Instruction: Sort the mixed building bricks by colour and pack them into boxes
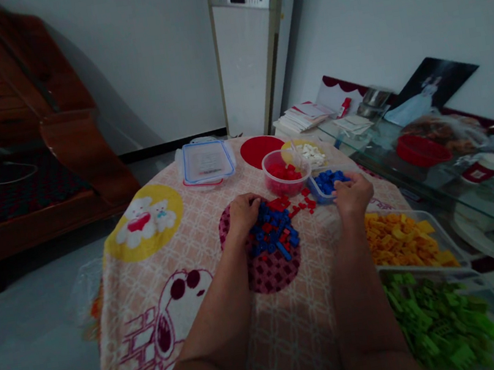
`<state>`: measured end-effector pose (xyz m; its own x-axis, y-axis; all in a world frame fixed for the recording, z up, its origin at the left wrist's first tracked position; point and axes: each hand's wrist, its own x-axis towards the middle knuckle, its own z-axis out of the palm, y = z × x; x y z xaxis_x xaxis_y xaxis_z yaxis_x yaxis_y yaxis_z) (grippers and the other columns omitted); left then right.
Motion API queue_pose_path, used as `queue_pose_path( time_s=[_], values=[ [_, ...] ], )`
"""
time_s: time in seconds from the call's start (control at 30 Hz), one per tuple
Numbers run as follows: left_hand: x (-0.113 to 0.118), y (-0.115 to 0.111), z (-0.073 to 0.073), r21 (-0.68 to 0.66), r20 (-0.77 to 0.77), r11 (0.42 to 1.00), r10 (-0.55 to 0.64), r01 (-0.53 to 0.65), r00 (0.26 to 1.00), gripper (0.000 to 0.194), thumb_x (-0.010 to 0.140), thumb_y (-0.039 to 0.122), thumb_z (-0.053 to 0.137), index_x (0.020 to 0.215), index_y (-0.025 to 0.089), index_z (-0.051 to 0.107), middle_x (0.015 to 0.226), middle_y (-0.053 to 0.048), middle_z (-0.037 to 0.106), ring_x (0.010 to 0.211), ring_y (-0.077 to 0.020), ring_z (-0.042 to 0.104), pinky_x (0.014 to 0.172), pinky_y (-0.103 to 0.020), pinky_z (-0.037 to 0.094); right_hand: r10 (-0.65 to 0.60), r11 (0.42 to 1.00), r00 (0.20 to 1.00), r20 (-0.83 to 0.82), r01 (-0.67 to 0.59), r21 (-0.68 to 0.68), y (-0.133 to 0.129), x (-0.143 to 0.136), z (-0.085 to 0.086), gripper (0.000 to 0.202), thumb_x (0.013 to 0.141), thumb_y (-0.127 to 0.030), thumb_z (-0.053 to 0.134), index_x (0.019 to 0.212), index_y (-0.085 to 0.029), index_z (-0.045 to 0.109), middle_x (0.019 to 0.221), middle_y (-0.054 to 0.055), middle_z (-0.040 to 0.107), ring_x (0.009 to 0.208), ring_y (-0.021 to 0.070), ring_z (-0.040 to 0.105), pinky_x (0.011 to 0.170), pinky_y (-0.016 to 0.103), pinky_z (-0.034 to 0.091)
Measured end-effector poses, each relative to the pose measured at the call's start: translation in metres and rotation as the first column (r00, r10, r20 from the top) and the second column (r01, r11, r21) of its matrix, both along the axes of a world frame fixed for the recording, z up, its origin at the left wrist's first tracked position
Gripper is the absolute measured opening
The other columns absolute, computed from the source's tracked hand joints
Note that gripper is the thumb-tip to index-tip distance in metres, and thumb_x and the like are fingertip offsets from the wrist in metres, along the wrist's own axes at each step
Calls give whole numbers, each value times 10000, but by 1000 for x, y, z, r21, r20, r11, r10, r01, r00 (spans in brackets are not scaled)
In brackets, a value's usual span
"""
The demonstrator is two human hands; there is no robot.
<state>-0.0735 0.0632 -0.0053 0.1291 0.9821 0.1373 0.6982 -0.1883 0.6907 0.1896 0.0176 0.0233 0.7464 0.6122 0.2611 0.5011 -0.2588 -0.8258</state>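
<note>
Apparently right hand on blue-brick tub

The place looked like a home, most likely its living room. A varnished wooden settee with a patterned seat cover stood at the left, and a tall white unit resembling a floor-standing air conditioner stood by the plain pale wall. Cartoon animals decorated the soft cloth spread in front. At the right, a glass surface carried household clutter: stacked papers, a red bowl and a large photo print near the wall.
</note>
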Motion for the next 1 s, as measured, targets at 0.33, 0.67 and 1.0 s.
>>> queue_pose_path(
  time_s=[0.33,0.67,1.0],
  values=[
    [-28,12,6,-67,63,992,-99,103,993,248,809,299,716,1014,205,819,970,-70,819,894,-226,752,861,-311,583,379,911,924,-58,-383,-153,5,-43,8,319,817,-237,554,1000,-135,795,778,77,770,600,193,702,583,279,564],
    [5,3,1,-29,36,979,-200,201,979,282,745,172,782,1021,220,810,1079,-63,807,1019,-248,741,994,-366,560,720,582,680,142,-478,-658,1,-83,5,101,794,-188,689,814,-205,785,859,52,783,885,184,722,756,234,493],
    [8,6,-5,-56,196,993,-87,100,977,281,819,157,733,1095,170,778,1102,-80,802,1001,-208,751,979,-324,568,635,615,771,37,-476,-628,4,-56,-1,138,828,-201,661,718,-172,739,554,9,659,510,128,630,558,208,461]
  ],
)
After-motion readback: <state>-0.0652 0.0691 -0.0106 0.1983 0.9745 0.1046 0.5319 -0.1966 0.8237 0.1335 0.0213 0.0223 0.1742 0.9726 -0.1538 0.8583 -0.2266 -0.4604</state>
